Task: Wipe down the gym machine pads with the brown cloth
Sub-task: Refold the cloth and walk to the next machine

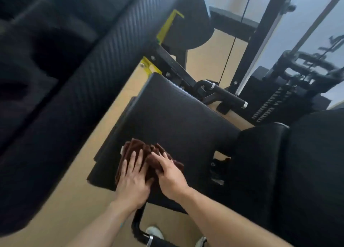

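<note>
A brown cloth lies bunched on the near part of a black ribbed seat pad in the middle of the view. My left hand presses flat on the cloth's left side, fingers spread. My right hand lies on its right side with fingers curled over the folds. A long black back pad runs diagonally across the upper left. A black roller pad sits to the right of the seat.
A weight stack and black frame posts stand at the upper right. A black handle with chrome ends juts out behind the seat. The floor is tan. A foot bar and my shoes show below.
</note>
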Tool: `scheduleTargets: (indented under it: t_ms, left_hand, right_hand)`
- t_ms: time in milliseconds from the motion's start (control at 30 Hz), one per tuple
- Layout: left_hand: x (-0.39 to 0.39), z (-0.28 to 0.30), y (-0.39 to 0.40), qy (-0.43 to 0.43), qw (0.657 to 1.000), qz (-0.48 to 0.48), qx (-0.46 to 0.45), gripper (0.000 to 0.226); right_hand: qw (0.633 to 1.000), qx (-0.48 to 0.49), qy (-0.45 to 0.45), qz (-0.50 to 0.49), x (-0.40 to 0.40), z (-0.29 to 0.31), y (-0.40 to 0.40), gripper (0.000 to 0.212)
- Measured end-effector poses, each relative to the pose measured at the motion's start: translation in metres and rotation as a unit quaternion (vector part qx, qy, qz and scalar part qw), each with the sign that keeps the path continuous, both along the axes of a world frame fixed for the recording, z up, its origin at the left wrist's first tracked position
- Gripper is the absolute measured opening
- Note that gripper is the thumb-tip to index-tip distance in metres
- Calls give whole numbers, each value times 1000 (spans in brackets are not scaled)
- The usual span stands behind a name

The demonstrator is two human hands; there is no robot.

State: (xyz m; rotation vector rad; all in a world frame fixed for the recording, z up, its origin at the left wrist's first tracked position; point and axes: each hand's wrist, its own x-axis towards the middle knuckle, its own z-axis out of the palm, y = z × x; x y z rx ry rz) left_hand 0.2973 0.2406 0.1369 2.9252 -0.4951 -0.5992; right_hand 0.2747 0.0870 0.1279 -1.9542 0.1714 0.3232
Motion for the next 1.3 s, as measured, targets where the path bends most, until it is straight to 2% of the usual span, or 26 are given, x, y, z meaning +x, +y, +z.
scheduleTargets:
  t_ms: [67, 100, 133, 167, 233, 300, 333, 367, 400, 500, 567, 667, 800, 833, 900, 1000, 1133, 1233, 1300]
  left_hand:
    - [-40, 8, 2, 92, 992, 73, -48, 70]
    - [-57, 14, 0, 155, 971, 148, -108, 67]
    - [-73, 27, -2, 230, 923, 242, -190, 64]
    - [-89, 41, -5, 286, 859, 330, -268, 61]
    - [-118, 75, -10, 307, 740, 463, -379, 50]
    - [-143, 114, -14, 311, 625, 540, -470, 33]
    - [-154, 130, -15, 323, 584, 549, -504, 30]
    - [-165, 141, -16, 333, 558, 545, -530, 34]
    - [-177, 151, -15, 333, 549, 537, -547, 40]
    - [-212, 165, -25, 284, 532, 553, -575, 33]
    - [-238, 160, -38, 250, 492, 608, -570, 30]
    - [-295, 154, -50, 220, 385, 683, -580, 39]
    - [-378, 159, -45, 129, 256, 730, -620, 51]
    - [-398, 160, -40, 110, 214, 746, -621, 50]
    - [-440, 165, -30, 71, 160, 764, -622, 51]
    - [-512, 163, -27, 2, 118, 790, -601, 47]
    - [-606, 148, -35, -114, 29, 805, -581, 54]
    - [-678, 143, -54, -206, -29, 790, -576, 52]
    - [-723, 149, -67, -238, -57, 789, -564, 43]
  right_hand:
    - [977, 139, 134, -89, -38, 36, 12, 44]
    - [957, 185, 186, -127, -51, 56, 15, 40]
    - [943, 202, 218, -150, -62, 78, 16, 38]
    - [935, 204, 239, -161, -73, 95, 17, 36]
    - [932, 202, 261, -151, -91, 133, 18, 29]
    - [930, 217, 266, -131, -106, 161, 19, 22]
    - [923, 235, 273, -136, -113, 172, 18, 18]
    - [914, 248, 286, -145, -121, 177, 18, 22]
    - [907, 253, 298, -154, -129, 182, 16, 27]
    - [916, 201, 330, -107, -146, 192, 9, 16]
    - [923, 118, 364, -24, -157, 198, 7, 24]
    - [907, -10, 406, 114, -185, 203, 10, 35]
    - [861, -106, 397, 301, -233, 201, 40, 32]
    - [844, -120, 398, 338, -247, 197, 54, 31]
    - [801, -133, 414, 412, -282, 194, 81, 36]
    - [721, -184, 430, 511, -351, 185, 118, 57]
    - [622, -231, 421, 619, -445, 176, 149, 62]
    - [539, -291, 395, 684, -522, 183, 164, 49]
    - [507, -339, 356, 708, -574, 180, 167, 50]
